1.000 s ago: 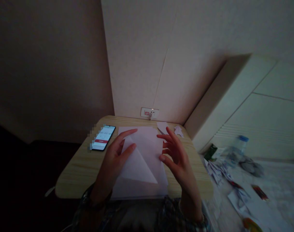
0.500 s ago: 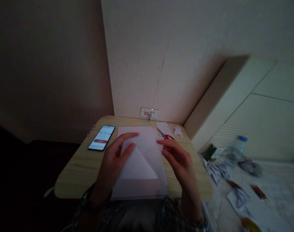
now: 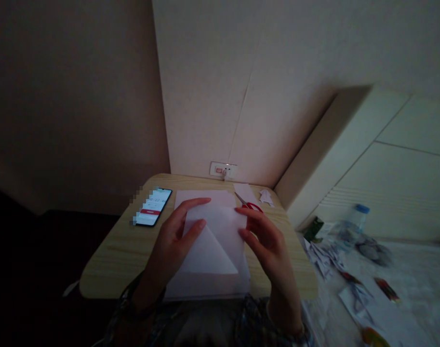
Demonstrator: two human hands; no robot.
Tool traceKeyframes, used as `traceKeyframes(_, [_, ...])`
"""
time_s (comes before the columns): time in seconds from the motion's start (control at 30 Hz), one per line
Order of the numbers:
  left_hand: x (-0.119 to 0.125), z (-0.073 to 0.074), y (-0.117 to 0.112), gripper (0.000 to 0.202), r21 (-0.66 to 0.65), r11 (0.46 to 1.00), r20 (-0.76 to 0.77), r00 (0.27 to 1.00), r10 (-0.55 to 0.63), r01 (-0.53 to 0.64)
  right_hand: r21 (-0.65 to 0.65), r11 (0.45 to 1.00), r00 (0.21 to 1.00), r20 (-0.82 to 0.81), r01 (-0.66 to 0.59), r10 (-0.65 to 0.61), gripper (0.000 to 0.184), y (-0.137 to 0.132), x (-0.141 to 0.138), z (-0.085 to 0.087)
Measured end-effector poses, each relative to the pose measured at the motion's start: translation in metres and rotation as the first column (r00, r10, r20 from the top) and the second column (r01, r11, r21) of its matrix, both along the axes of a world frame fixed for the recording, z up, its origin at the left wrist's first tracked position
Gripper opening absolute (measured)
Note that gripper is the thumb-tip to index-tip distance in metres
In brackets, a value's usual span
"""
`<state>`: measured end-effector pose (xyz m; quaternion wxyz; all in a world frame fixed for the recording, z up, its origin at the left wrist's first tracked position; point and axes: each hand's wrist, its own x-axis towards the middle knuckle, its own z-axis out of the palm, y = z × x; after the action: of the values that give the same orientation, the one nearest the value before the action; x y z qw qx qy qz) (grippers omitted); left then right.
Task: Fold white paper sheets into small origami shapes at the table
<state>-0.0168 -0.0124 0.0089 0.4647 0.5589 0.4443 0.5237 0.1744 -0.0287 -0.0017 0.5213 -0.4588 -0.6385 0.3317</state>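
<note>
A white sheet of paper (image 3: 214,241) with a triangular flap folded over at its lower left is held between my hands. My left hand (image 3: 178,236) grips its left edge, thumb in front and fingers behind or along the top. At the right edge, my right hand (image 3: 266,236) pinches the paper between thumb and fingers. Beneath lies a stack of white paper (image 3: 205,287) on the small wooden table (image 3: 114,265). Just beyond my right hand are red-handled scissors (image 3: 250,205).
A lit phone (image 3: 153,207) lies on the table's left side. A paper strip (image 3: 244,191) and a folded paper piece (image 3: 266,197) sit at the back right. A wall socket (image 3: 223,169) is behind. Right of the table are a plastic bottle (image 3: 355,221) and paper scraps (image 3: 323,258).
The folded sheet has shifted slightly down and to the right over the stack. My right thumb now rests on the sheet's right edge.
</note>
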Motion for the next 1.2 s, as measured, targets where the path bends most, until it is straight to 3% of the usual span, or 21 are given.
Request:
traceKeyframes(0.17, [-0.001, 0.002, 0.000, 0.028, 0.005, 0.999, -0.002, 0.999, 0.051, -0.051, 0.054, 0.986, 0.987, 0.034, -0.156, 0.155, 0.039, -0.003, 0.010, 0.002])
traceKeyframes(0.37, [0.001, 0.002, -0.001, 0.027, -0.001, 0.995, -0.050, 0.994, 0.096, -0.096, 0.104, 0.969, 0.957, 0.211, -0.226, 0.201, 0.036, -0.008, 0.023, 0.008])
traceKeyframes(0.53, [-0.001, 0.000, -0.001, 0.025, 0.035, 0.993, -0.050, 0.992, 0.116, -0.114, 0.091, 0.946, 0.893, 0.369, -0.311, 0.258, 0.059, -0.010, 0.022, 0.008])
traceKeyframes(0.63, [-0.003, 0.000, 0.000, 0.025, 0.033, 0.992, -0.050, 0.991, 0.124, -0.122, 0.064, 0.948, 0.853, 0.460, -0.310, 0.248, 0.067, -0.011, 0.020, 0.007])
traceKeyframes(0.8, [-0.001, 0.002, 0.000, 0.028, -0.001, 0.996, -0.073, 0.993, 0.090, -0.090, 0.109, 0.966, 0.854, 0.497, -0.233, 0.150, 0.052, -0.008, 0.016, 0.007])
traceKeyframes(0.93, [0.001, 0.003, 0.000, 0.034, -0.052, 0.995, -0.063, 0.995, 0.079, -0.082, 0.107, 0.964, 0.843, 0.515, -0.243, 0.155, 0.051, -0.006, 0.018, 0.007])
traceKeyframes(1.2, [0.002, 0.010, -0.001, 0.037, -0.135, 0.983, 0.019, 0.992, 0.124, -0.121, -0.080, 0.951, 0.739, 0.612, -0.298, 0.283, 0.082, -0.013, 0.014, 0.010])
